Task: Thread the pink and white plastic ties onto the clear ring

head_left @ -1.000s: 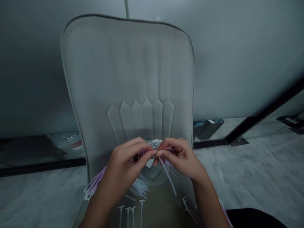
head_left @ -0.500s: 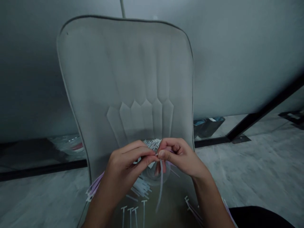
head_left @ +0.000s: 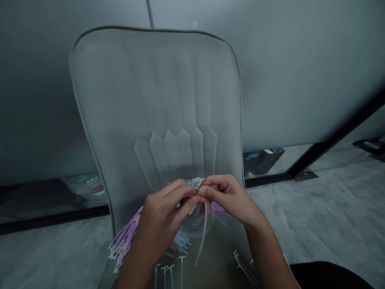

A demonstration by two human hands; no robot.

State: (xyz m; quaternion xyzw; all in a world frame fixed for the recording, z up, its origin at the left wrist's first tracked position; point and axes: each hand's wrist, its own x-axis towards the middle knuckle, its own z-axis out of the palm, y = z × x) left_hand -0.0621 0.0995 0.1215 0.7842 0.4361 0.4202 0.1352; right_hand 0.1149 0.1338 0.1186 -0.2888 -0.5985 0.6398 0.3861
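My left hand (head_left: pixel 168 208) and my right hand (head_left: pixel 225 198) meet over the chair seat, fingertips pinched together. A thin white plastic strip (head_left: pixel 203 237) hangs down from the pinch, its upper end hidden by the fingers. A sliver of purple shows at my left fingertips, but what it belongs to is unclear. Just below and behind the hands sits a clear round container (head_left: pixel 197 224). White sticks (head_left: pixel 180 241) lie in a bunch beside it. Purple strips with white ends (head_left: pixel 126 239) lie left of my left wrist, and more purple strips (head_left: pixel 218 207) show behind my right hand.
Several white T-ended sticks (head_left: pixel 182 269) lie at the front of the seat, with further strips (head_left: pixel 243 267) by my right forearm. The padded chair back (head_left: pixel 162 100) rises ahead. Beyond are a dark bin (head_left: pixel 261 162), a clear plastic bag (head_left: pixel 87 188) and a black metal bar (head_left: pixel 325 148).
My left hand has shifted slightly right, so more of the purple strips beside its wrist show. Both hands still pinch together, and the white strip hangs almost as before. The view has moved slightly.
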